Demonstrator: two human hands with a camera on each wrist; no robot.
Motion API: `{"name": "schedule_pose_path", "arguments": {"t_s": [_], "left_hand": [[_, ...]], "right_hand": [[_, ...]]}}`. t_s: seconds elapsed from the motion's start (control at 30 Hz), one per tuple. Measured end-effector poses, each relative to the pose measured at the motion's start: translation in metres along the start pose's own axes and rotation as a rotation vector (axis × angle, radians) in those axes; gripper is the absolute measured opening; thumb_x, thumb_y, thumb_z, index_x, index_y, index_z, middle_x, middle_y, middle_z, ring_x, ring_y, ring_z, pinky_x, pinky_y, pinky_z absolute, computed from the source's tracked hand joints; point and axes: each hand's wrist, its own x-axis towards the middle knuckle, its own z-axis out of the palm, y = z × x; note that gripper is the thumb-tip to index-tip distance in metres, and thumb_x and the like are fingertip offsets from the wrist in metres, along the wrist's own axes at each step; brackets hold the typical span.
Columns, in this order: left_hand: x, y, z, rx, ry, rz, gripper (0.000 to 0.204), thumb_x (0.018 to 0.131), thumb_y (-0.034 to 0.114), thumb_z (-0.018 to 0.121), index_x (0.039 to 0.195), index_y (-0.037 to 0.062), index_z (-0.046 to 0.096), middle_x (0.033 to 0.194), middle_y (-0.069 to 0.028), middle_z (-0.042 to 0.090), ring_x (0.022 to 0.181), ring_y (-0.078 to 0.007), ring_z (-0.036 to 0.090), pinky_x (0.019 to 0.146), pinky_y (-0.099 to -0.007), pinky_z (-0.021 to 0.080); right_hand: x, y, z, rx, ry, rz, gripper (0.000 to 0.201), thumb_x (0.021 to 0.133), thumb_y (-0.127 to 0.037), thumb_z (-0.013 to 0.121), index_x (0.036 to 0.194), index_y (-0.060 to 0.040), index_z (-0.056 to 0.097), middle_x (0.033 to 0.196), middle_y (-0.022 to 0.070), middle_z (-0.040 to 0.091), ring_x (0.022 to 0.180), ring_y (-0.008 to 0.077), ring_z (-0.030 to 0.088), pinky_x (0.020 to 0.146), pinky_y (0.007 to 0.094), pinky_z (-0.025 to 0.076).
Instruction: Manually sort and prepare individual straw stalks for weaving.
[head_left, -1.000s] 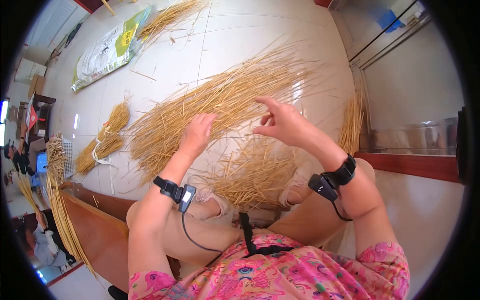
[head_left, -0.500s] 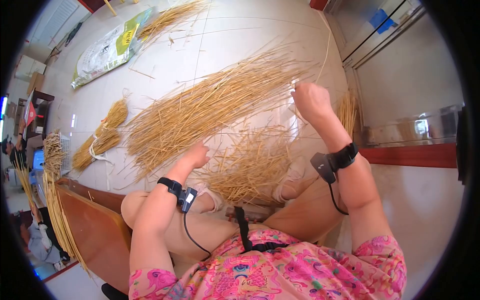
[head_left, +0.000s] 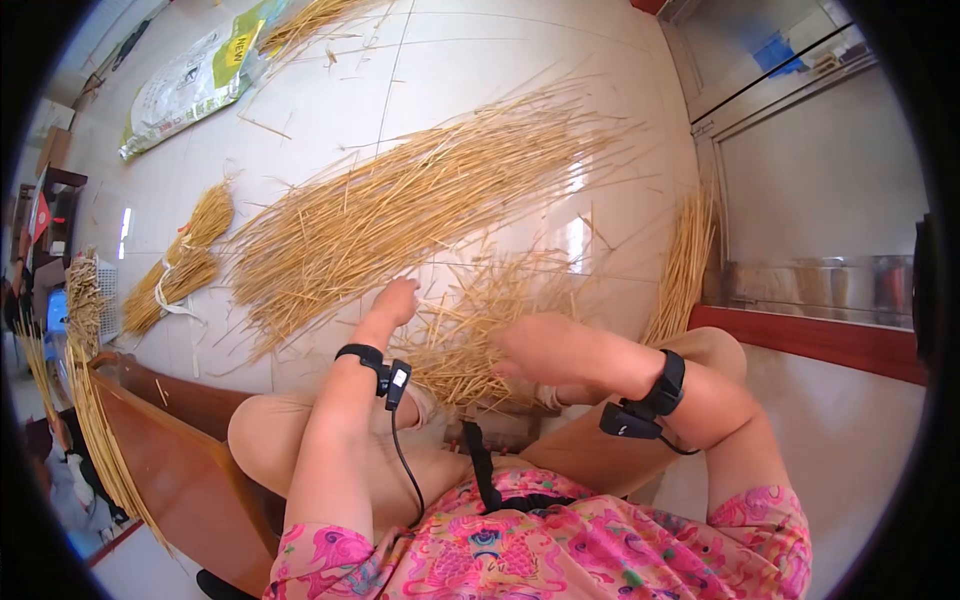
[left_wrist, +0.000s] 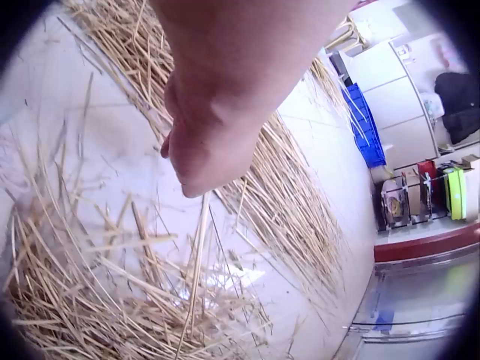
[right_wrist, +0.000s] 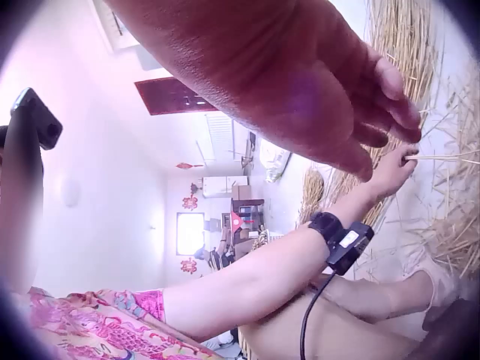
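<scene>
My left hand is curled round the end of a few thin straws, which point away from the fist over a loose heap of short straw. In the left wrist view this hand shows as a closed fist. Blurred in the head view, my right hand is above the heap, to the right of the left one. The right wrist view shows its fingers loosely extended with nothing visible in them. Long straws lie spread on the floor beyond both hands.
A tied straw bundle and a printed sack lie to the left. More straw leans by the metal door at right. A wooden board stands beside the left knee. Other people are at the far left.
The right hand has come down and inward from the upper right, and the long straw it held there no longer shows in it. The left hand stays near the heap, gripping straw ends.
</scene>
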Motion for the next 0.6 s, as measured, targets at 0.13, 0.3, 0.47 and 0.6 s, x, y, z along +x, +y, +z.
{"name": "schedule_pose_path", "arguments": {"t_s": [0.13,0.3,0.47,0.6], "left_hand": [[0.044,0.047,0.012,-0.117,0.157,0.035,0.031,0.079,0.003,0.051,0.109,0.0052,0.056,0.11,-0.0156,0.057,0.104,-0.0353,0.053,0.088,-0.0405,0.045],[0.097,0.072,0.035,-0.049,0.296,0.016,0.031,0.078,-0.001,0.05,0.108,0.0044,0.054,0.116,-0.0162,0.051,0.105,-0.0348,0.051,0.088,-0.0418,0.045],[0.118,0.083,0.043,0.118,0.271,-0.011,0.02,0.08,0.002,0.051,0.099,0.0033,0.055,0.108,-0.0152,0.053,0.102,-0.0318,0.054,0.081,-0.0395,0.049],[0.126,0.08,0.056,0.242,0.302,0.014,0.017,0.08,0.004,0.053,0.097,0.0043,0.056,0.101,-0.0145,0.056,0.096,-0.0316,0.057,0.077,-0.0369,0.051]], "right_hand": [[-0.007,0.003,-0.02,-0.087,0.127,0.081,0.024,0.081,-0.023,0.062,0.085,0.0003,0.059,0.076,0.0166,0.064,0.072,0.0312,0.065,0.063,0.0389,0.053],[-0.015,0.012,-0.03,-0.219,0.274,0.047,0.017,0.075,-0.016,0.062,0.083,-0.0017,0.058,0.073,0.0127,0.063,0.066,0.0248,0.065,0.056,0.0336,0.051],[-0.016,0.013,-0.03,-0.205,0.174,0.14,0.026,0.081,-0.025,0.062,0.091,-0.0026,0.054,0.081,0.0121,0.06,0.076,0.0277,0.062,0.059,0.0348,0.051],[-0.017,0.01,-0.029,-0.182,0.241,0.119,0.025,0.081,-0.025,0.061,0.091,-0.003,0.055,0.08,0.0111,0.06,0.077,0.026,0.062,0.06,0.0339,0.051]]}}
